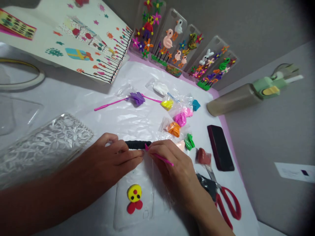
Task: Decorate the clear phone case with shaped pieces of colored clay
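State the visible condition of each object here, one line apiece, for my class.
Long black clay strip: ridged across
Thin pink plastic tool: held in right hand
Clear plastic phone case with yellow clay face: lying flat
Red-handled metal scissors: handles spread apart
Black rectangular smartphone: screen dark
Tall beige bottle with green lid: standing
Purple clay lump: wrapped in clear plastic
Clear clay-decorated phone cases: standing in a row

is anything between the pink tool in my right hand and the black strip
Nothing visible: the pink tool in your right hand has its tip at the near edge of the black strip.
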`<act>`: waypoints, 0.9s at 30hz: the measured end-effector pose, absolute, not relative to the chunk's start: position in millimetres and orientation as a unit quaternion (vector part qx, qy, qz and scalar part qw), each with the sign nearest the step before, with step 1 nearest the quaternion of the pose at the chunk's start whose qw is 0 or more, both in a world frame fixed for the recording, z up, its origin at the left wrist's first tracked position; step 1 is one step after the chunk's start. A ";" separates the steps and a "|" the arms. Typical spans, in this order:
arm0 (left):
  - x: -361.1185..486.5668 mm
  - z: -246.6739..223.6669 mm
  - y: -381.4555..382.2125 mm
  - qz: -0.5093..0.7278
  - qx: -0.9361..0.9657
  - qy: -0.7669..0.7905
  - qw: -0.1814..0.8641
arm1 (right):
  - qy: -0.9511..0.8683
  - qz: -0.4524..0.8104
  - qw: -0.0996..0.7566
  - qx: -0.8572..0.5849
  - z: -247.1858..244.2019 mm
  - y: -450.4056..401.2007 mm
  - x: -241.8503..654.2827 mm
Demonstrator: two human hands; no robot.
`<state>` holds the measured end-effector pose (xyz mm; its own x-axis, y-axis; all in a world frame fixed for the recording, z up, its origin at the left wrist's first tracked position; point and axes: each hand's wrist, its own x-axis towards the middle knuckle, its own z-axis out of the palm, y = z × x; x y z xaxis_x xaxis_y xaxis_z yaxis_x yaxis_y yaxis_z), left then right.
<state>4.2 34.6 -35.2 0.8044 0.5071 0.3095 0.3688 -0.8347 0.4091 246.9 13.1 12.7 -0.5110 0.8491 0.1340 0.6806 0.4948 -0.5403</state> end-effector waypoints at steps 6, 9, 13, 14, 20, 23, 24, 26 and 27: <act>5.2 -37.0 30.8 0.229 0.931 0.241 0.152 | -0.892 0.104 0.146 -0.415 21.0 14.5 235.5; 8.0 -38.5 28.4 0.241 0.925 0.255 0.143 | -0.900 0.087 0.122 -0.409 23.7 13.9 231.1; 10.1 -40.6 28.7 0.240 0.925 0.260 0.140 | -0.897 0.099 0.117 -0.414 25.0 13.5 230.2; 9.8 -40.3 29.6 0.246 0.923 0.259 0.141 | -0.898 0.103 0.114 -0.413 25.0 13.6 230.3; 4.5 -35.1 34.1 0.200 0.938 0.231 0.165 | -0.897 0.104 0.110 -0.415 27.0 13.4 229.4; 5.6 -35.7 31.8 0.212 0.928 0.254 0.174 | -0.897 0.125 0.085 -0.416 31.2 11.4 231.9; 6.6 -36.3 30.8 0.222 0.924 0.260 0.171 | -0.893 0.146 0.077 -0.420 32.5 10.5 234.2; 8.4 -36.9 29.4 0.234 0.920 0.264 0.169 | -0.874 0.205 0.078 -0.434 33.5 9.0 240.8; 9.0 -36.9 29.2 0.236 0.921 0.261 0.167 | -0.862 0.232 0.089 -0.443 33.1 8.5 244.6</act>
<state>9.0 29.2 -36.9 0.7519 0.5604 0.3473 0.4024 -0.8074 0.4315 244.6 8.5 33.1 -0.5924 0.8040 -0.0524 0.7218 0.5007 -0.4779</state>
